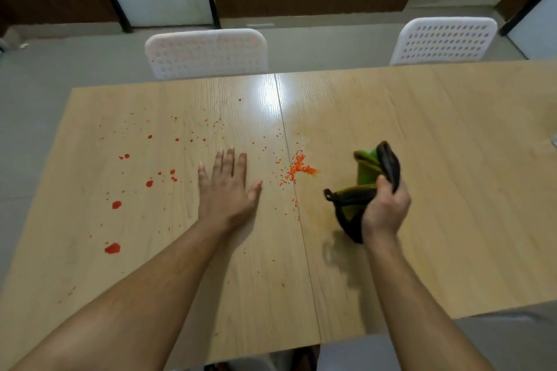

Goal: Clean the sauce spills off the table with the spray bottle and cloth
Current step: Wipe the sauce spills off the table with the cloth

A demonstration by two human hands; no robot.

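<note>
Head view: left hand (229,187) flat on wooden table (452,159), fingers straight and spread, holding nothing. Right hand (385,208) grips bunched green-and-black cloth (366,178), lifted just off the tabletop, at 3 o'clock from left hand. Red sauce spills (116,205) lie at 9 o'clock of left hand; orange smear (298,169) between hands. Two white chairs (206,53) at 12 o'clock.
</note>
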